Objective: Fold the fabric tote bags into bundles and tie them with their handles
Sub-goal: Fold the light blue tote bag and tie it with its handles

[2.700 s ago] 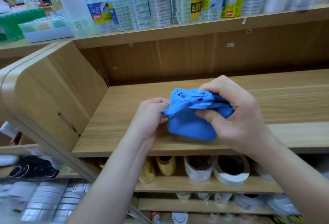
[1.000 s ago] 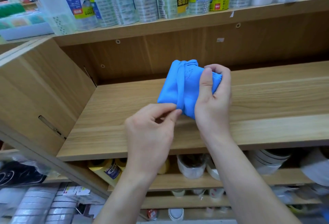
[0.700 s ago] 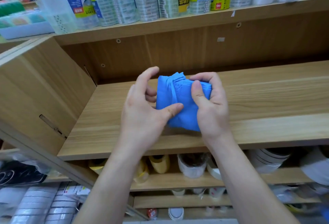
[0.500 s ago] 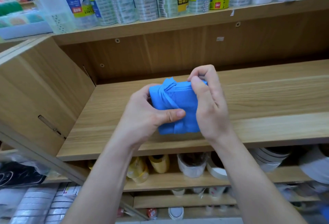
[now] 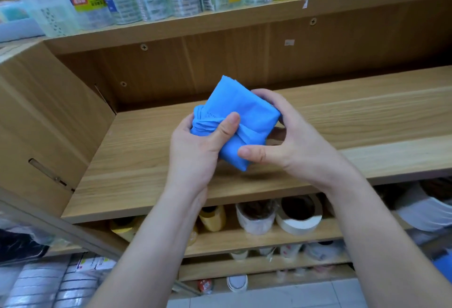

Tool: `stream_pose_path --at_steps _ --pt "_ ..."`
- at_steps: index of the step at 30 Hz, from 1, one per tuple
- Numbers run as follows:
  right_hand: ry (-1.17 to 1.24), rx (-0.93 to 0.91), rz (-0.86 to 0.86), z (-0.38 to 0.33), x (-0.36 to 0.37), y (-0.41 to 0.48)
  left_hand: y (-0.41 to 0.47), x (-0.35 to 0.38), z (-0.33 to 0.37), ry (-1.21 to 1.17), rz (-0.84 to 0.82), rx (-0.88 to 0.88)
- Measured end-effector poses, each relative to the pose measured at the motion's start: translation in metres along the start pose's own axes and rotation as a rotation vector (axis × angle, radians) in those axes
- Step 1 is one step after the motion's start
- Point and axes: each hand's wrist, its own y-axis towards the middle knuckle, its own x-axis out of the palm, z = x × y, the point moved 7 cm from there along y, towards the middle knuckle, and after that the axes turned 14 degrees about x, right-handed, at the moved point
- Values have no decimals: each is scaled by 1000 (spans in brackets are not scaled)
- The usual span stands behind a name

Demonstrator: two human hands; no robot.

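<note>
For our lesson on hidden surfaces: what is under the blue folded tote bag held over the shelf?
Below the blue tote bundle shows wooden shelf board. The left hand and right hand grip it; fingers beneath, and any contact with the shelf, are hidden.

One blue tote bag bundle (image 5: pixel 244 112); two hands, left hand (image 5: pixel 193 156) and right hand (image 5: pixel 298 146); tape rolls (image 5: pixel 298 214) below, number unclear.

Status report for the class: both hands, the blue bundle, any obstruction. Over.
Left hand grips blue tote bundle, thumb on handle wrap. Right hand holds its other side. Bundle over wooden shelf, nothing in the way.
</note>
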Motion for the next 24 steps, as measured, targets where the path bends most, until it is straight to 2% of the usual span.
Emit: stream_pose_path --at_steps 2,5,10,13,17,19,24 --pt "9 -54 59 -2 -3 -3 0 4 -3 35 -33 -29" --pt "56 -77 133 -2 -16 -6 4 9 -1 160 -206 -47" --pt "102 -51 50 1 -24 -8 1 14 4 238 -505 29" --pt "91 -13 -19 5 -20 -13 -3 17 7 236 -517 91" --pt "183 33 106 18 -31 -30 -3 17 9 201 -356 170" --pt "180 50 164 25 -38 -43 -7 19 8 150 -332 185" --pt "55 76 364 36 -56 -82 -32 49 14 81 -540 281"
